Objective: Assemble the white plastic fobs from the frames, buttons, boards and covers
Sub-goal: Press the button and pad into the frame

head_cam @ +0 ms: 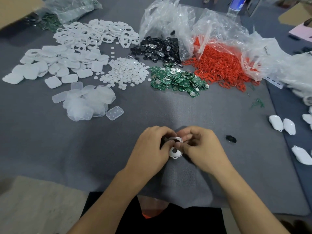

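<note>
Fingers [164, 132] of the left hand [150, 147] curled, pinching the far end of a white frame [175, 154] from the left. Fingers [189, 136] of the right hand [202, 146] curled too, gripping the same frame from the right, thumb pressed on its edge. Frame between both hands, over the near middle of the grey mat [168, 112], loop end towards the body, a dark round opening in its face; touching the mat or not, cannot tell. Something dark under the left fingers, too hidden to name.

Just right of the right hand, apart from it, a lone black part [231, 139] on the mat. Further right, past the mat's edge, finished white fobs [276, 122] lying side by side.

Beyond the hands, left of centre, a heap of clear covers [87, 102]. Behind that, a spread of white covers [55, 65] on the left, a mound of small white buttons [125, 71] in the middle, a pile of green boards [179, 80] beside it on the right, then a tangle of red rings [222, 65]. Further still, a heap of white frames [94, 34] at left, and black parts [158, 48] spilling from crumpled clear bags [168, 19]. At the far edge, a plastic bottle [236, 4].
</note>
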### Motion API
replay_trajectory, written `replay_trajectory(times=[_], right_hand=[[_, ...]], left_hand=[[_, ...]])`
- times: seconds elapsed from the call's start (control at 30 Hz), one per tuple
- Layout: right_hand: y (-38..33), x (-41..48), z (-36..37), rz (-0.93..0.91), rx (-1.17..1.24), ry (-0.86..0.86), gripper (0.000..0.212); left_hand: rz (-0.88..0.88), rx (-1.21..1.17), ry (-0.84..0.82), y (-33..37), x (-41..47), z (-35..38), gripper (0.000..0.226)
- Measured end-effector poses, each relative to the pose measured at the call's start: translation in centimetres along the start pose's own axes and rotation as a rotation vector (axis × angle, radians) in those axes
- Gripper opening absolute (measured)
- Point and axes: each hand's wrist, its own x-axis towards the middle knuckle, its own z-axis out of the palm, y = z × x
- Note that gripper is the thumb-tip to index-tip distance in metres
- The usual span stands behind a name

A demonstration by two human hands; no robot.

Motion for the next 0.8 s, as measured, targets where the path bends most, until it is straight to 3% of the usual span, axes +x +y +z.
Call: replay_trajectory(times=[0.23, 0.43, 0.57, 0.8], right_hand=[[1.3, -1.8, 1.5, -0.035, 0.182, 0.179, 0.028], [1.1, -2.1, 2.6, -0.070, 0.063, 0.308, 0.037], [1.4, -2.0, 2.2, -0.061, 0.198, 0.221, 0.030], [1.3, -2.2, 1.8, -0.059, 0.289, 0.152, 0.028]], left_hand=[[0.063, -0.128, 0.172, 0.7, -1.4, 1.4, 0.024], [0.047, -0.127, 0.211, 0.7, -1.5, 2.2, 0.021], [-0.079, -0.364, 0.160, 0.1, -1.6, 2.1, 0.027], [-0.091, -0.390, 0.085, -0.4, -1.2, 1.4, 0.025]])
